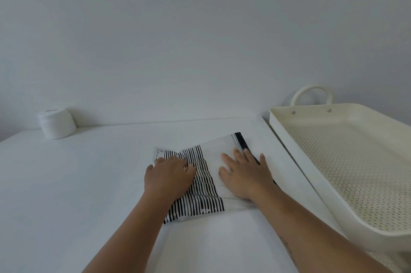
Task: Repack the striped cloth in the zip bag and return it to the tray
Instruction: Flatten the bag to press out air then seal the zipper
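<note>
A clear zip bag (215,150) with a dark zip strip at its far right end lies flat on the white table. Inside its left half sits the black-and-white striped cloth (203,192), bunched in folds. My left hand (169,174) rests on the left part of the bag with fingers curled over the cloth. Flat on the clear right part lies my right hand (244,172), fingers spread, fingertips near the zip strip. The cream tray (289,128) with a perforated bottom stands to the right, nothing in it.
A white round jar (57,123) stands at the table's far left by the wall. The tray has a loop handle (312,92) at its far end and overhangs the table's right side. The white table top (89,183) stretches left and front.
</note>
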